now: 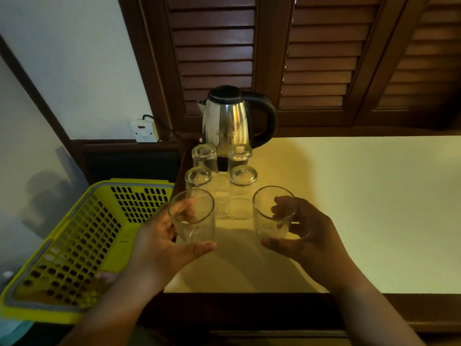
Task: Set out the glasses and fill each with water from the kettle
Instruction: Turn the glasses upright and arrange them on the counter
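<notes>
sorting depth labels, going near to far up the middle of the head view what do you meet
left hand gripping left glass, right hand gripping right glass → near pair of upturned glasses → far pair of upturned glasses → kettle → louvred shutters

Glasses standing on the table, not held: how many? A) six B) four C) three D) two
B: four glasses stand two by two before the kettle; the left hand holds a fifth glass, the right hand a sixth glass.
</notes>
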